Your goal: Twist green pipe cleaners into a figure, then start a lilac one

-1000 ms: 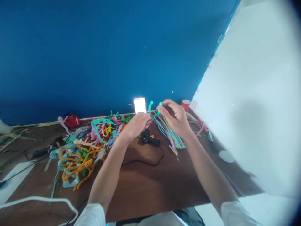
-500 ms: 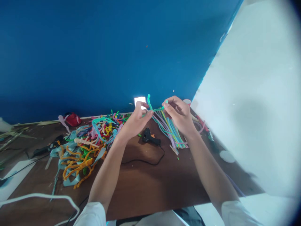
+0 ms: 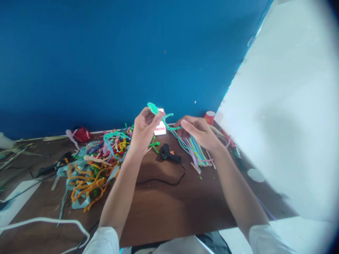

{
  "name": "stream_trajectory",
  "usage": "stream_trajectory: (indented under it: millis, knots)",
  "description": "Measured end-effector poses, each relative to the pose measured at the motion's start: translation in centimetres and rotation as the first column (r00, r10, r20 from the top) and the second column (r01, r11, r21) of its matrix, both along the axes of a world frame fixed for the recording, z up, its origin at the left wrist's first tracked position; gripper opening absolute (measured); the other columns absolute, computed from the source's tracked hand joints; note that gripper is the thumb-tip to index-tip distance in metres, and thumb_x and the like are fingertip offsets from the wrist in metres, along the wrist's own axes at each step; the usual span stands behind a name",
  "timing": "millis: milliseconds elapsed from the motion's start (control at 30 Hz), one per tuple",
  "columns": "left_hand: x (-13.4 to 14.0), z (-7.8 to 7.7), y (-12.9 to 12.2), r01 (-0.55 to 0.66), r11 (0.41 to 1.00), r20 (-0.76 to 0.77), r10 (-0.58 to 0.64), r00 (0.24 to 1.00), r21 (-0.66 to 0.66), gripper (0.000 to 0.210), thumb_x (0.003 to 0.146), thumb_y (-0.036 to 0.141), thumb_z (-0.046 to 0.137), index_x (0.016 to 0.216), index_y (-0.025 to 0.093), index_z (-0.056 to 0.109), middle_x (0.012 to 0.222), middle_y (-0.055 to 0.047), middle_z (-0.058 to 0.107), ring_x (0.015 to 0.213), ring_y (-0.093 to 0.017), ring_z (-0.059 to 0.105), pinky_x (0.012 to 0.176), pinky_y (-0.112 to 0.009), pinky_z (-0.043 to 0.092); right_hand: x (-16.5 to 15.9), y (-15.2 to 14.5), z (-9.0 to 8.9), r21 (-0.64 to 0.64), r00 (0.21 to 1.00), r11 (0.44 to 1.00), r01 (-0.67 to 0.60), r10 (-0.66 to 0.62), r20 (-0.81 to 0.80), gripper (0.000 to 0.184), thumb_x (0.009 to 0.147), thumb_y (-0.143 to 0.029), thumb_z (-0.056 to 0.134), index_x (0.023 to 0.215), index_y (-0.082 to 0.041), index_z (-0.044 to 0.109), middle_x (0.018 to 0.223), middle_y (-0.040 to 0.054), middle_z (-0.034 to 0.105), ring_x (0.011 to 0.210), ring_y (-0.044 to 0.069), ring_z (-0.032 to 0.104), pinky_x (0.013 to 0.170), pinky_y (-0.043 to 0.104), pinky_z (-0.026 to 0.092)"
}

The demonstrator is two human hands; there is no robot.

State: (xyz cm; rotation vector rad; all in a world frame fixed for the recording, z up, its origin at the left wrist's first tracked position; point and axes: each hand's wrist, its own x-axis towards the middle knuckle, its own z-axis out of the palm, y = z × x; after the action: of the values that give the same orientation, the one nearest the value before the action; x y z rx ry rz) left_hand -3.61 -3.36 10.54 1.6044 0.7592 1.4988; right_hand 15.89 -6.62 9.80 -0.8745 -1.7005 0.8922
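Observation:
My left hand pinches a turquoise pipe cleaner whose thick, wound end sticks up past the thumb. Thin turquoise strands of it run out to the right, one curling up with a free tip. Another strand reaches the fingers of my right hand, which are closed on it between thumb and fingertips. Behind the hands a lit phone leans near the wall. Below and to the right lies a bundle of straight pastel pipe cleaners, partly covered by my right hand.
A black glue gun with its cord lies on the brown table. Tangled, colourful pipe cleaners are heaped at left. A green twisted piece lies near the phone. At the back right stands a red cup; a white cable crosses the front left.
My left hand has turned upright and shifted left, showing the wound end of the pipe cleaner. My right hand has lowered slightly, uncovering the red cup. More of the phone now shows.

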Motion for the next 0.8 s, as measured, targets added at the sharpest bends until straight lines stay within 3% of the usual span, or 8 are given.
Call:
stream_trajectory:
  millis: [67,200,300,400,567,667,800]
  knots:
    - [-0.1,0.1,0.0,-0.028,1.0,0.022,0.028,0.999,0.003,0.027,0.082,0.042,0.072,0.089,0.017,0.062,0.085,-0.003,0.065,0.08,-0.012,0.06,0.069,-0.022,0.047,0.3,0.7,-0.6,-0.036,0.999,0.999,0.012,-0.013,-0.033,0.054,0.095,-0.062,0.04,0.077,-0.018,0.065,0.069,0.0037,0.066,0.059,0.013,0.059,0.054,0.026,0.041]
    - [-0.2,0.2,-0.2,-0.095,0.995,0.0,0.095,0.996,0.012,0.028,0.084,0.043,0.07,0.082,0.018,0.058,0.074,0.0,0.057,0.067,-0.009,0.052,0.062,-0.021,0.042,1.1,3.5,-3.2,-0.104,0.993,0.988,0.112,-0.113,-0.012,0.061,0.091,-0.072,0.037,0.081,-0.018,0.063,0.064,0.0027,0.063,0.054,0.012,0.055,0.052,0.026,0.04]
    - [-0.2,0.1,-0.2,-0.095,0.995,-0.057,0.096,0.994,0.008,0.029,0.088,0.046,0.064,0.083,0.018,0.056,0.072,0.001,0.056,0.064,-0.01,0.05,0.06,-0.023,0.04,1.7,5.4,-5.6,-0.145,0.971,0.975,0.169,-0.139,0.196,0.056,0.093,-0.066,0.04,0.081,-0.017,0.063,0.068,0.0035,0.065,0.056,0.013,0.057,0.057,0.026,0.043]
    - [-0.1,-0.2,0.0,-0.111,0.993,-0.087,0.113,0.99,0.033,0.028,0.092,0.046,0.058,0.084,0.019,0.052,0.07,0.001,0.054,0.064,-0.01,0.051,0.06,-0.023,0.041,2.3,6.7,-7.6,-0.13,0.809,0.913,0.386,-0.268,0.522,0.047,0.095,-0.057,0.04,0.086,-0.018,0.065,0.075,0.0047,0.07,0.061,0.014,0.06,0.058,0.025,0.042]
    - [-0.2,-0.3,0.1,-0.2,0.975,-0.125,0.211,0.969,0.097,0.016,0.088,0.03,0.064,0.091,0.02,0.053,0.072,0.003,0.051,0.061,-0.008,0.049,0.058,-0.021,0.041,3.2,7.8,-9.7,-0.1,0.647,0.816,0.569,-0.369,0.668,0.042,0.097,-0.047,0.035,0.091,-0.018,0.065,0.082,0.0082,0.072,0.073,0.02,0.065,0.065,0.027,0.042]
    - [-0.1,0.2,-0.4,-0.082,0.996,-0.163,0.087,0.983,0.036,0.016,0.09,0.034,0.061,0.09,0.019,0.055,0.068,0.003,0.055,0.058,-0.007,0.051,0.05,-0.019,0.039,3.4,8.3,-10.6,-0.086,0.569,0.788,0.609,-0.359,0.74,0.032,0.092,-0.044,0.047,0.094,-0.02,0.068,0.091,0.0099,0.073,0.086,0.025,0.067,0.071,0.03,0.043]
    - [0.2,0.9,-1.1,0.082,0.986,-0.148,-0.103,0.984,-0.143,0.026,0.089,0.042,0.062,0.094,0.019,0.053,0.063,0.001,0.062,0.047,-0.01,0.058,0.034,-0.018,0.03,2.8,8.4,-11.9,-0.095,0.516,0.809,0.581,-0.275,0.812,0.026,0.087,-0.043,0.056,0.096,-0.022,0.07,0.1,0.0096,0.073,0.096,0.027,0.067,0.077,0.033,0.046]
